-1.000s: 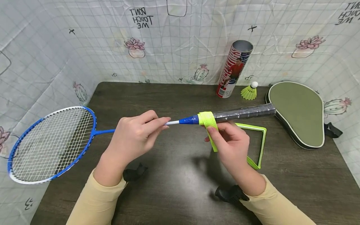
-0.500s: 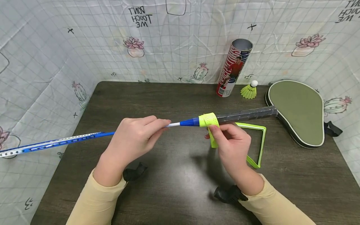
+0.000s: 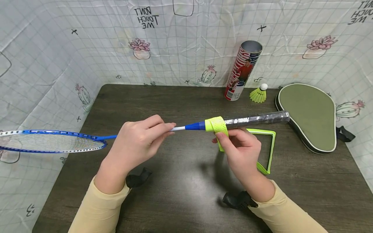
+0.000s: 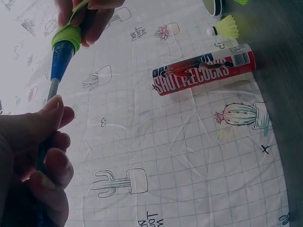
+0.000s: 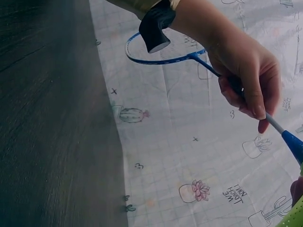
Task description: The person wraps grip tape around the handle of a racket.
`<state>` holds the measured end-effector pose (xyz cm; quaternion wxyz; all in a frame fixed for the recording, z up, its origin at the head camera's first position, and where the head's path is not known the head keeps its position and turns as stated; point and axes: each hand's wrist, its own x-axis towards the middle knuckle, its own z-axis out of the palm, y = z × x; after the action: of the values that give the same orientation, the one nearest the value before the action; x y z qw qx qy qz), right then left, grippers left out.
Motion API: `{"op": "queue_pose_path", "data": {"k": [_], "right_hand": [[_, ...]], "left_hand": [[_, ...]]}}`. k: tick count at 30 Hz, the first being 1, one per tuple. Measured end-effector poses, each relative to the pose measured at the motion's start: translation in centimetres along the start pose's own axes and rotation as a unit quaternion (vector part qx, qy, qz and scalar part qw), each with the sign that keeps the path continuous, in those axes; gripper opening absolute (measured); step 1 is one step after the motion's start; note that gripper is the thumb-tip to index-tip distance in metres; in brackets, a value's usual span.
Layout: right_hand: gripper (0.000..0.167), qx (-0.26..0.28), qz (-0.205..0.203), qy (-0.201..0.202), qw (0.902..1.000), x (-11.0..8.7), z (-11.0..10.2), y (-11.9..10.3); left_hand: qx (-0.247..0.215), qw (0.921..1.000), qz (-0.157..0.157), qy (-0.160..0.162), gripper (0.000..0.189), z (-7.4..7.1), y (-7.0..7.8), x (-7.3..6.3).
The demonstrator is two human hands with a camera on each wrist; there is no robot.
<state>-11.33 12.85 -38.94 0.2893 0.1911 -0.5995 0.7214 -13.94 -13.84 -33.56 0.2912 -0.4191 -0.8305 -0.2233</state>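
A blue and white badminton racket [image 3: 52,142] is held level above the table, its strung head off to the left and seen nearly edge-on. My left hand [image 3: 140,139] grips its thin shaft, with the fingers curled round it as the left wrist view shows. Bright yellow-green grip tape [image 3: 215,124] wraps the handle just past the blue cone [image 3: 195,126]. My right hand [image 3: 240,145] pinches the tape's loose part between thumb and fingers, below the handle. The rest of the handle [image 3: 256,119], dark and shiny, is bare of the yellow-green tape.
At the back stands a shuttlecock tube [image 3: 243,71], with a yellow shuttlecock [image 3: 258,94] beside it. An olive racket-shaped case [image 3: 309,116] lies at the right. A green strip bent into an angular outline [image 3: 273,149] lies on the dark table [image 3: 186,200], behind the right hand.
The racket has been turning about its shaft: its head went from broad view to edge-on, then partly open again. The tape's wrap now reaches slightly farther along the handle. Both hands stay nearly in place.
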Motion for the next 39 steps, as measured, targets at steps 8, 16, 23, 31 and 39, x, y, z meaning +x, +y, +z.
{"op": "queue_pose_path", "data": {"k": [8, 16, 23, 31, 39], "right_hand": [[0.017, -0.042, 0.015, 0.015, 0.9989, -0.1, -0.1, -0.1], [0.016, -0.018, 0.04, 0.009, 0.999, -0.2, 0.0, -0.1], [0.018, -0.04, 0.051, -0.01, 0.9978, 0.0, -0.2, -0.1], [0.012, 0.035, 0.119, 0.004, 0.9923, 0.3, 0.0, -0.9], [0.018, 0.084, 0.166, 0.044, 0.9815, 0.4, 0.5, -2.0]], "left_hand": [[0.07, 0.9965, 0.009, 0.045, 0.012, 0.3, 0.4, 0.4], [0.068, 0.9972, 0.015, 0.028, 0.015, 0.4, 0.3, 0.1], [0.054, 0.9984, 0.014, 0.007, 0.013, 0.2, -0.1, -0.1], [0.063, 0.9978, 0.014, 0.015, 0.017, 0.5, -0.3, 0.0], [0.067, 0.9976, 0.015, 0.012, 0.016, 0.6, -0.3, 0.0]]}}
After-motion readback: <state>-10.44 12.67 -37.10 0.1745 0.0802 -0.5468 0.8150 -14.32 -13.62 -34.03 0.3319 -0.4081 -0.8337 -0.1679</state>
